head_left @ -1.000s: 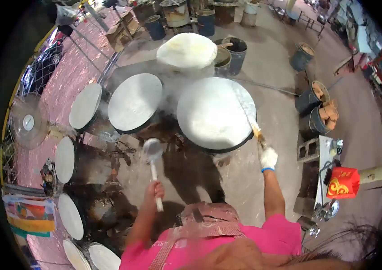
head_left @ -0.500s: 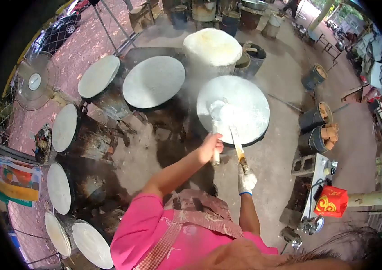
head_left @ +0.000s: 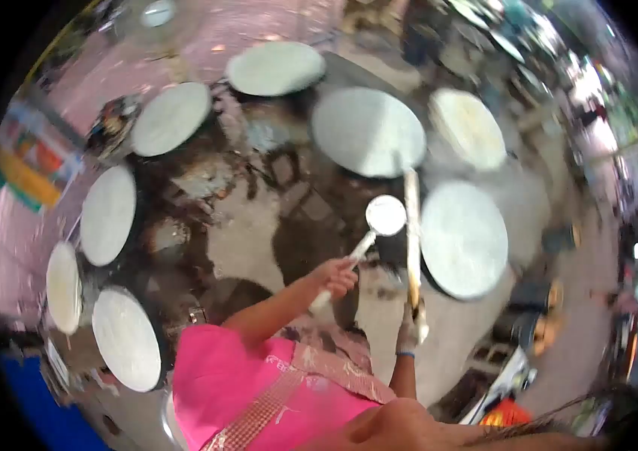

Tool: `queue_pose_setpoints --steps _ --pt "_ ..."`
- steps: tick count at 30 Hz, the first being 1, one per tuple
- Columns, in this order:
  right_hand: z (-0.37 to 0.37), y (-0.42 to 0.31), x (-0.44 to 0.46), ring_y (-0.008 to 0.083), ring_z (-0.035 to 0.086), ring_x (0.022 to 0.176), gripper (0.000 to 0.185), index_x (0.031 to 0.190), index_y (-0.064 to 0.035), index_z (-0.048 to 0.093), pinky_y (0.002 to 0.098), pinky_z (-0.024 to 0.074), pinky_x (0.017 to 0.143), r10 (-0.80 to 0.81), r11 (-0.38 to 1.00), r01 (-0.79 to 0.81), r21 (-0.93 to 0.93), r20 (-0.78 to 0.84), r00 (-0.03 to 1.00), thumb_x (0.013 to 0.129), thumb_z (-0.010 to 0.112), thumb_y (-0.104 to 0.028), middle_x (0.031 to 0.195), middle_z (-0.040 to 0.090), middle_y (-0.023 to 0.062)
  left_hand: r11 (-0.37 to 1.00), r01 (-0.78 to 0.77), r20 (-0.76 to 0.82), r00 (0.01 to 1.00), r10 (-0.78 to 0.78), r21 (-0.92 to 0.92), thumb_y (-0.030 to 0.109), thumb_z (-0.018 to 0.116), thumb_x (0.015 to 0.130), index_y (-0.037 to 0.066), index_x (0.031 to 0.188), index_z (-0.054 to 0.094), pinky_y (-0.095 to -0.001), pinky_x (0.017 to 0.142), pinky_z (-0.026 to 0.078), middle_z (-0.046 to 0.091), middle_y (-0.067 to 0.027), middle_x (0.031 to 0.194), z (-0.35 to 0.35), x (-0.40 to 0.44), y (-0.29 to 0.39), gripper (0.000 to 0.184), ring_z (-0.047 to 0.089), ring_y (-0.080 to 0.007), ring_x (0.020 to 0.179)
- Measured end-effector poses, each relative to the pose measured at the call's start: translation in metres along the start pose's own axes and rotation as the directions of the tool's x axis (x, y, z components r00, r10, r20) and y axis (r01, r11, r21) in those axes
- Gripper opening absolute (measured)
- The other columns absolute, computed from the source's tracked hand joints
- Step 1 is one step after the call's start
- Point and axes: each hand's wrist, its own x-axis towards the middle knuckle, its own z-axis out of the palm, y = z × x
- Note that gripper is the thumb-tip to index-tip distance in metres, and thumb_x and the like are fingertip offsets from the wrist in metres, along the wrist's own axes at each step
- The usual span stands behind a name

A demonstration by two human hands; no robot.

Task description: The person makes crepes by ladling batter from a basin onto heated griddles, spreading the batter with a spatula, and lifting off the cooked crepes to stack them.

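My left hand (head_left: 336, 278) is bare and closed round the handle of a ladle (head_left: 386, 215), whose round bowl is filled with white batter. My right hand (head_left: 411, 331), in a white glove, grips the lower end of a long scraper (head_left: 413, 233); its batter-coated blade points away from me. The scraper's tip reaches the near edge of a round griddle (head_left: 368, 131). Right of the scraper lies another griddle (head_left: 464, 239) with a pale layer on it. The ladle bowl hangs just left of the scraper, over the gap between the griddles.
More round griddles (head_left: 171, 119) curve round on the left. A white-topped round container (head_left: 468, 129) stands at the back right. Buckets (head_left: 537, 295) and a red bag (head_left: 507, 413) are on the right. A fan (head_left: 157, 13) is at the top left. The view is partly blurred.
The view has swung left. The ladle has come off the right griddle and now holds batter. The scraper has left that griddle's surface and points to the griddle behind.
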Motion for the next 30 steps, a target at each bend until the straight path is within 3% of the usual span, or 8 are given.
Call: queue_pose_setpoints --steps 4,6,10,17,20,23,25,30 --pt "0.039 -0.034 0.031 0.0133 0.052 0.065 0.035 0.103 0.0005 0.06 0.0286 0.0426 0.06 0.205 0.933 -0.242 0.265 0.159 0.966 0.084 0.058 -0.029 0.079 0.059 0.006 0.587 -0.257 -0.146 0.822 0.55 0.767 0.028 0.043 0.093 0.021 0.104 0.043 -0.0191 0.028 0.025 0.033 0.0013 0.056 0.021 -0.087 -0.017 0.013 0.028 -0.0047 0.037" --pt "0.059 -0.078 0.039 0.0075 0.043 0.056 0.03 0.09 0.0011 0.061 0.0249 0.0362 0.051 0.019 0.907 -0.066 0.417 0.115 0.993 0.083 0.057 -0.027 0.068 0.052 0.0005 0.613 -0.332 -0.126 0.803 0.583 0.717 0.027 0.044 0.093 0.023 0.102 0.042 -0.0186 0.028 0.024 0.032 0.0019 0.053 0.001 -0.123 -0.017 0.01 0.027 -0.0046 0.037" --pt "0.117 -0.127 0.082 0.0066 0.04 0.057 0.028 0.087 0.0028 0.06 0.0245 0.0335 0.051 -0.036 0.945 -0.157 0.288 0.567 0.823 0.083 0.057 -0.025 0.064 0.047 -0.0026 0.797 -0.47 -0.228 0.788 0.573 0.379 0.025 0.045 0.092 0.018 0.097 0.04 -0.0181 0.031 0.022 0.03 0.0035 0.051 -0.07 -0.153 0.008 0.01 0.027 -0.0045 0.037" --pt "0.235 -0.195 0.133 0.0094 0.049 0.064 0.031 0.1 0.0013 0.059 0.0258 0.0404 0.057 -0.421 0.892 0.193 0.408 0.597 0.683 0.078 0.062 -0.021 0.075 0.057 0.0021 0.537 -0.76 -0.327 0.435 0.839 0.367 0.027 0.047 0.092 0.013 0.066 0.034 -0.0197 0.034 0.021 0.028 0.004 0.05 -0.04 -0.195 -0.013 0.032 0.025 -0.0056 0.037" --pt "0.274 -0.236 0.17 0.015 0.056 0.069 0.036 0.1 0.0007 0.059 0.0297 0.0443 0.062 -0.263 0.965 0.165 0.206 0.799 0.541 0.075 0.065 -0.024 0.08 0.062 0.0066 0.455 -0.875 -0.312 0.391 0.866 0.167 0.026 0.045 0.092 0.01 0.071 0.038 -0.0215 0.033 0.024 0.031 0.0041 0.049 -0.073 -0.196 0.025 0.027 0.026 -0.0063 0.035" --pt "0.313 -0.293 0.199 0.0301 0.061 0.075 0.036 0.089 -0.0035 0.059 0.0394 0.045 0.063 -0.443 0.764 0.644 0.029 0.75 0.492 0.075 0.061 -0.036 0.078 0.063 0.0152 0.415 -0.91 -0.287 0.394 0.873 0.015 0.03 0.044 0.092 0.011 0.061 0.034 -0.0194 0.036 0.026 0.029 0.0053 0.05 -0.022 -0.199 0.041 0.038 0.028 -0.0059 0.037" --pt "0.355 -0.323 0.214 0.0326 0.06 0.078 0.034 0.085 -0.0042 0.058 0.041 0.0459 0.065 -0.537 0.686 0.722 0.089 0.732 0.419 0.075 0.061 -0.037 0.081 0.062 0.016 0.452 -0.867 -0.254 0.495 0.831 -0.211 0.03 0.044 0.092 0.011 0.06 0.035 -0.0191 0.037 0.027 0.029 0.0051 0.05 -0.023 -0.204 0.066 0.038 0.028 -0.006 0.037" --pt "0.443 -0.416 0.227 0.0357 0.06 0.082 0.037 0.091 -0.0078 0.058 0.0435 0.0479 0.072 -0.63 0.51 0.857 0.079 0.713 0.309 0.075 0.058 -0.041 0.093 0.058 0.0201 0.396 -0.917 -0.269 0.396 0.878 -0.055 0.029 0.043 0.092 0.011 0.061 0.036 -0.0183 0.036 0.028 0.028 0.0045 0.049 -0.008 -0.217 0.108 0.037 0.03 -0.0059 0.037"
